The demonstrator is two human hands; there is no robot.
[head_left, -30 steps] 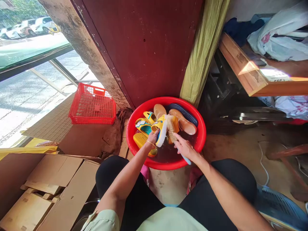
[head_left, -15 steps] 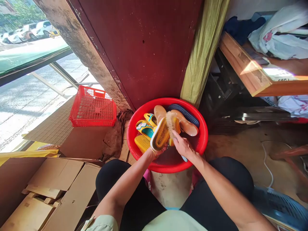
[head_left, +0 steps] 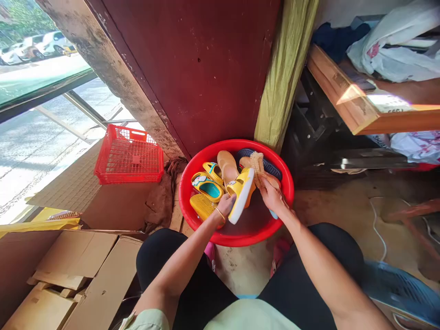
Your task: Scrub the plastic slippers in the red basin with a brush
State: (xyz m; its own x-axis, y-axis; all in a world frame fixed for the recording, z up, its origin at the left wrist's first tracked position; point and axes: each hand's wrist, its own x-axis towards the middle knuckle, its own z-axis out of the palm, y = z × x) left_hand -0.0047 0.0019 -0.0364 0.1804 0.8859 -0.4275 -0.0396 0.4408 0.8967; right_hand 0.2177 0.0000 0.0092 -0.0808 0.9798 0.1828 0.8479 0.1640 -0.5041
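Note:
My left hand (head_left: 226, 205) grips a yellow shoe with a white sole (head_left: 242, 196), tilted on its side over the red basin (head_left: 184, 192). In my right hand (head_left: 272, 193) is a scrubbing brush (head_left: 257, 166), its bristles upward and its light blue handle end showing below the hand. Brush and yellow shoe are apart. Around them in the basin lie a tan shoe (head_left: 227, 164), a yellow shoe with a teal inside (head_left: 209, 189), another yellow shoe showing its textured sole (head_left: 202, 206) and a dark blue sole (head_left: 245, 152). Dark water shows at the basin's bottom.
To the left are a red plastic crate (head_left: 129, 156), a brown cloth (head_left: 161, 197) and an open cardboard box (head_left: 99, 279). A dark red door (head_left: 199, 68) stands behind the basin. At the right are a wooden table (head_left: 364, 114) and a blue fan (head_left: 400, 291).
The held yellow shoe has turned from sole up to its side. My right hand and the brush have moved right, off the sole. The view has shifted slightly.

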